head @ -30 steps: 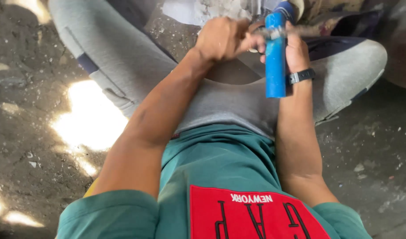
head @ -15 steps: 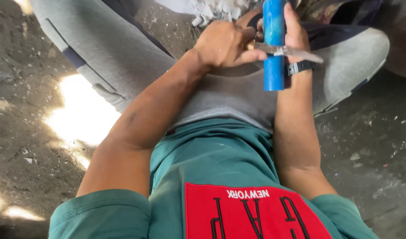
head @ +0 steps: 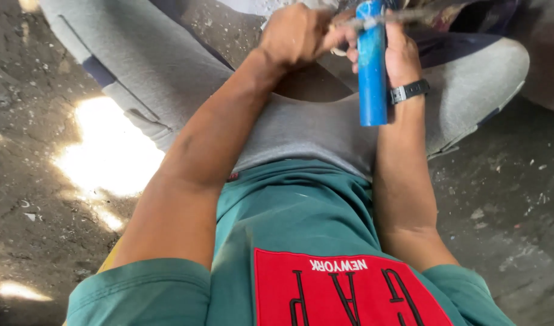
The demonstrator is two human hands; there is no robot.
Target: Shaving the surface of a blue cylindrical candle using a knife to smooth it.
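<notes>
While the person sits cross-legged on the ground, both hands work close together at the top of the view, over the lap.

Left hand: the left hand is curled nearly closed, thumb and fingers pinched on something small at the upper end of the tool; what it pinches is too blurred to name.

Right hand: the right hand sits behind the blue handle, fingers wrapped toward it at its upper part, so it looks clamped on the tool, though the handle hides most of the grip. A black wristwatch sits on that wrist.

Tool: a blue cylindrical handle stands nearly upright, its free lower end hanging over the grey shorts. A thin grey metal piece crosses its top, blurred; I cannot tell what it is.

Why held so: judging by the pose, the upright handle is steadied by one hand so the other can work the small part at its top, close to the body for control.

Surroundings: a dusty concrete floor with a bright sun patch lies left of the legs; a green shirt with a red patch fills the bottom edge.
</notes>
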